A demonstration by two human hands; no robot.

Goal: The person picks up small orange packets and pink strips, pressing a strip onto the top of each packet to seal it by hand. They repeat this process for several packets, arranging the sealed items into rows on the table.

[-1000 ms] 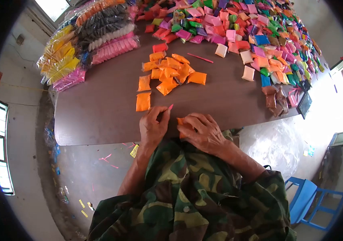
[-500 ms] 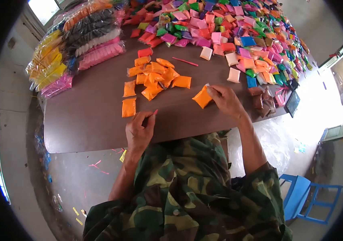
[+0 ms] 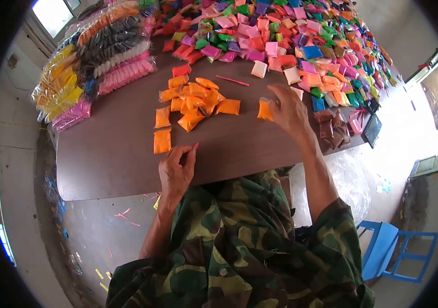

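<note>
My left hand point(image 3: 176, 172) is closed near the table's front edge, pinching a pink strip point(image 3: 196, 146) whose tip pokes out past the fingertips. My right hand point(image 3: 292, 115) is over the table with thumb and index finger apart. Just beside its thumb lies an orange packet point(image 3: 265, 110), partly hidden by the hand. A pale pink packet point(image 3: 297, 93) shows behind the right fingers. Left of centre is a heap of orange packets point(image 3: 195, 101), with two more orange packets in a column at its left, the nearest one point(image 3: 162, 141) above my left hand.
Another pink strip point(image 3: 232, 80) lies behind the orange heap. Multicoloured packets point(image 3: 280, 38) cover the far and right side of the brown table point(image 3: 111, 154). Bagged rows of packets point(image 3: 121, 56) are stacked at the back left. Brown packets point(image 3: 334, 128) lie right of my right arm; a blue chair point(image 3: 383, 251) stands below.
My right hand has moved slightly up and its fingers have spread from their pinch on the orange packet. That packet now sits a little farther back. My left hand has barely moved.
</note>
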